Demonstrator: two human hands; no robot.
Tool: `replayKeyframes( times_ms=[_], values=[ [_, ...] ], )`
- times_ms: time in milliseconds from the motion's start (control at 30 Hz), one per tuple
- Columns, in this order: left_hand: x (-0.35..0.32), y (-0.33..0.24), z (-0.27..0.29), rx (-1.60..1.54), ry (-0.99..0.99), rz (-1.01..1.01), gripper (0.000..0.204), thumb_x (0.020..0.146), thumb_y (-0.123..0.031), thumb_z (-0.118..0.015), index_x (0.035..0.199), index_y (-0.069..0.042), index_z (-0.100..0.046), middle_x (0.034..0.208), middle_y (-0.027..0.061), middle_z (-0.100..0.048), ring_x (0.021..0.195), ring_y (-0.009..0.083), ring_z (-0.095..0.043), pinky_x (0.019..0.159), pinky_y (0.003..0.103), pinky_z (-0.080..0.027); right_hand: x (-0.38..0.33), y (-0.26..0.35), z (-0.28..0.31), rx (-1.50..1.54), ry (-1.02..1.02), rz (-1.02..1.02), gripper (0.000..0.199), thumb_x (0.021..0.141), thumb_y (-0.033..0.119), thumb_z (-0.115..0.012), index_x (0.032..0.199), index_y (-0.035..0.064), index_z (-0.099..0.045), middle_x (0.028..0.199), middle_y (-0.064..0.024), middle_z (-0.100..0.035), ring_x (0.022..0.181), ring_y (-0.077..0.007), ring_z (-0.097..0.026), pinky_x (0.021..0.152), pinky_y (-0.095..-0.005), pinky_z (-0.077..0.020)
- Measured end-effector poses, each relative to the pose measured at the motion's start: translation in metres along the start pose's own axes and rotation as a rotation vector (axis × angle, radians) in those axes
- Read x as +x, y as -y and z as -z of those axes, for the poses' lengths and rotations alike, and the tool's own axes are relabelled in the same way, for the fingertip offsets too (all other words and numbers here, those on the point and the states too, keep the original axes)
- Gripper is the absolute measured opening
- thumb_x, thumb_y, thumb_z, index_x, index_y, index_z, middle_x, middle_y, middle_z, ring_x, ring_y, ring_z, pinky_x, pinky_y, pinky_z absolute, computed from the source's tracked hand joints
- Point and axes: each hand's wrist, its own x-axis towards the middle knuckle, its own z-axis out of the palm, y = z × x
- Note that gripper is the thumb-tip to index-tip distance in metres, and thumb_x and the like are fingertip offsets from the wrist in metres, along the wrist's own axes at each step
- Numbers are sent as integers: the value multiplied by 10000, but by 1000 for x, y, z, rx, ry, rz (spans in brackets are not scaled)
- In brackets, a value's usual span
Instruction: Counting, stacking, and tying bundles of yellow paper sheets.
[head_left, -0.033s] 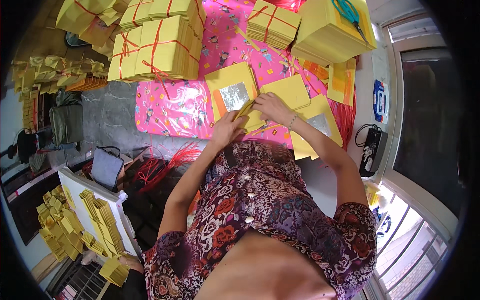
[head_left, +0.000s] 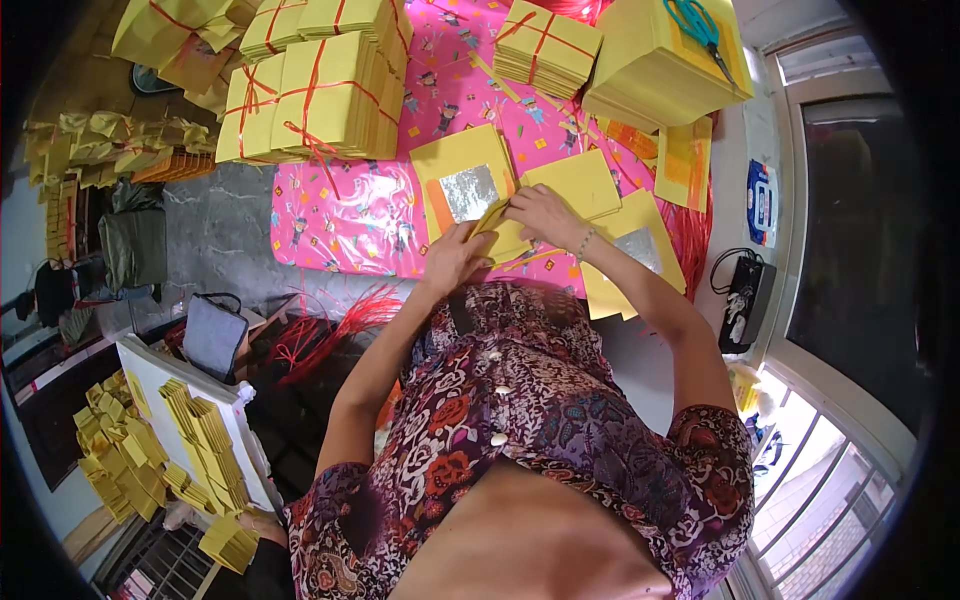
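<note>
My left hand (head_left: 455, 258) and my right hand (head_left: 540, 215) meet over a pink patterned sheet (head_left: 340, 215). Between them they pinch a folded yellow paper (head_left: 497, 228). Just beyond the fingers lies a stack of yellow sheets with a silver foil square (head_left: 468, 188) on top. A plain yellow stack (head_left: 582, 180) sits beside my right hand. Another foil-marked yellow sheet (head_left: 640, 250) lies under my right forearm.
Bundles of yellow paper tied with red string (head_left: 310, 100) stand at the far left, and another bundle (head_left: 545, 45) lies farther back. Teal scissors (head_left: 700, 25) rest on a tall yellow stack (head_left: 660, 75). Loose red strings (head_left: 330, 325), a grey bag (head_left: 213, 335), a white board with folded yellow papers (head_left: 200, 430) and a black device (head_left: 745, 295) surround me.
</note>
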Motion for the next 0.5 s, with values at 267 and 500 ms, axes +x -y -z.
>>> replayKeyframes(
  times_ms=[267,500],
  values=[
    [1,6,3,-59,76,74,423,746,-208,-702,1159,-197,-611,1062,93,-578,970,289,-563,774,388,-493,-13,10,11,85,-171,-149,232,726,128,-686,945,107,-614,923,-24,-569,954,-213,-525,833,-364,-419],
    [0,10,3,-103,13,16,363,774,-166,-634,1137,-154,-625,1037,126,-582,944,320,-564,793,404,-486,-36,33,5,383,-366,-499,128,854,180,-592,934,88,-630,841,-85,-602,786,-280,-586,702,-366,-472]
  ],
)
